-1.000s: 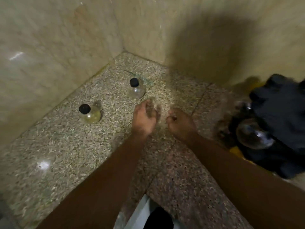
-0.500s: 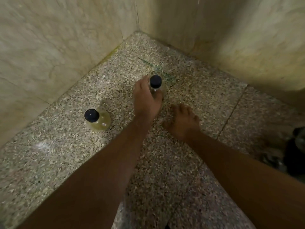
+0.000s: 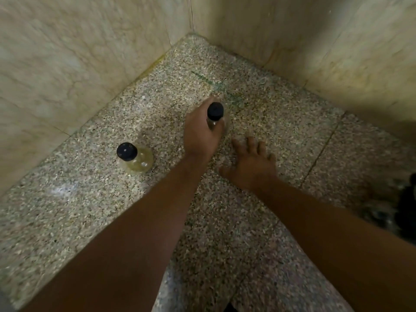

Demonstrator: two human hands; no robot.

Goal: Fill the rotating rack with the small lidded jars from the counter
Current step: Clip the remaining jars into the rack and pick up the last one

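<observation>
1. Gripping now: my left hand [image 3: 199, 134] has closed around the far jar [image 3: 215, 117], merely reached for a moment ago;
2. my right hand [image 3: 252, 165] rests spread on the desk [image 3: 281, 122];
3. the second jar [image 3: 135, 157] waits nearby; rack unseen.

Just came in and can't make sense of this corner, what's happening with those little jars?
A person is gathering small black-lidded jars off a speckled stone counter. The left hand is wrapped around the jar nearer the corner, just below its lid. The right hand is open, fingers spread, low over the counter beside it and holding nothing. A second jar, with yellowish contents, stands untouched to the left. Something dark shows at the right edge, too cut off to identify.
</observation>
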